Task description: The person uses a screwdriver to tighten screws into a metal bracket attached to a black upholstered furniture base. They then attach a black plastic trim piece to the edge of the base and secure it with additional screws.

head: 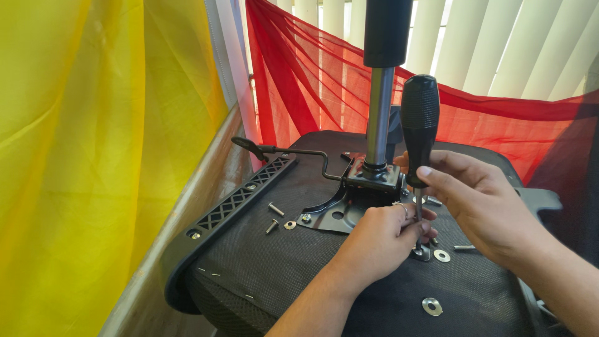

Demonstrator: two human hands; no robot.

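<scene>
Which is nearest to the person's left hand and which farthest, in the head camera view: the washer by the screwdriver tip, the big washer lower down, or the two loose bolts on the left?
From the left hand:
1. Washer by the screwdriver tip, just to its right.
2. Big washer, lower right, near the seat's front edge.
3. Two loose bolts, to the left, beside the metal plate.

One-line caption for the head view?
Right hand holds black-handled screwdriver upright; left hand steadies its tip on upturned chair seat.

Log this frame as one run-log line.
right hand: grips black screwdriver, upright | left hand: fingers steady its shaft at mounting plate | seat underside: loose bolts, washers
</scene>
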